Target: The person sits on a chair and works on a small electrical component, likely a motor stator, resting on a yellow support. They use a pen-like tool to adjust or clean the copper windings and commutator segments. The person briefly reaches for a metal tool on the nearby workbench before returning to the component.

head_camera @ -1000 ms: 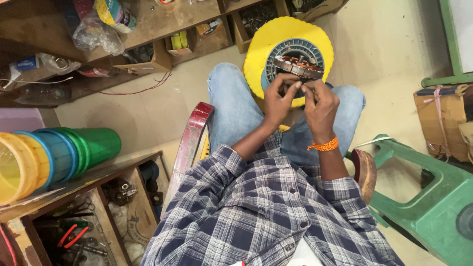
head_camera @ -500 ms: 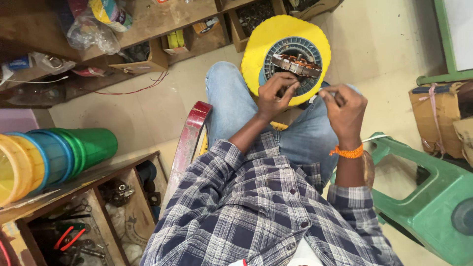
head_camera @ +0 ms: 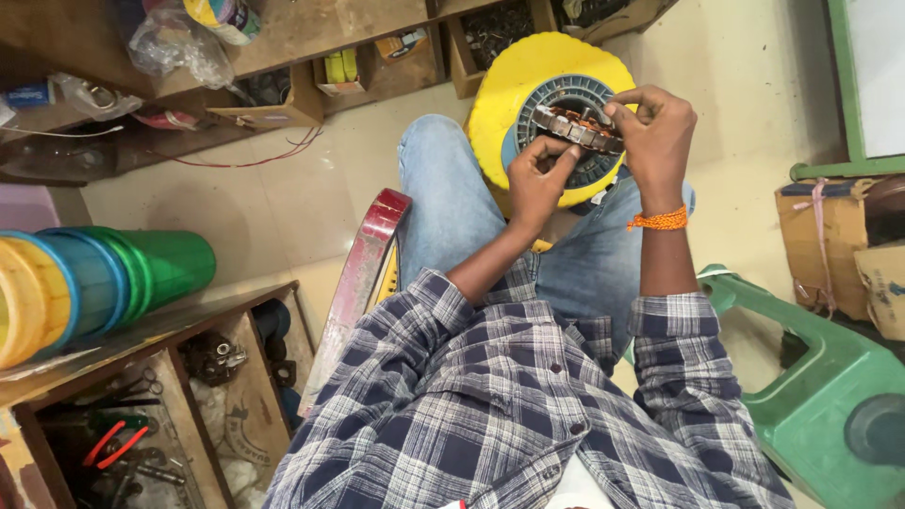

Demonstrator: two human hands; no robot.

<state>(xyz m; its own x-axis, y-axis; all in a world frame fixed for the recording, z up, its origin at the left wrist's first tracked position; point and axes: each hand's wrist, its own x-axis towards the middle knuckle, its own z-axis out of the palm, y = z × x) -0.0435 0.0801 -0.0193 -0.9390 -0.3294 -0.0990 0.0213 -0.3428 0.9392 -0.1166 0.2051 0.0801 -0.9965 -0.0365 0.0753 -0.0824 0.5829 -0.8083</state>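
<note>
Head view, one camera only. One motor stator (head_camera: 577, 127): ring-shaped, metal laminations outside, copper windings inside, sitting on top of one round yellow stool (head_camera: 514, 104) with a scalloped plastic edge, out past the person's knees. A grey ribbed ring shows under the stator.

Two hands, both on the stator. Left hand (head_camera: 539, 179): fingers curled narrow, pinching the near rim of the stator from below. Right hand (head_camera: 655, 132): fingers closed on the far right rim, thumb and forefinger pinched at the windings; cannot tell if a wire is between them. One orange thread band (head_camera: 660, 220) on the right wrist.

Clothing: blue-grey plaid shirt, blue jeans.

Left side: one nested stack of plastic tumblers (head_camera: 90, 278), lying sideways on a wooden shelf; yellow, blue and green, glossy, exact count unclear. Below it an open wooden drawer (head_camera: 141, 424) with pliers, at least one pair red-handled.

One red curved metal bar (head_camera: 363, 273) just beside the left thigh.

Right: one green plastic stool (head_camera: 820, 377), moulded, matte. Two cardboard boxes (head_camera: 830, 245), one tied with string.

Top: wooden shelves (head_camera: 311, 24) with small boxes, bags, loose red wire on the floor.
</note>
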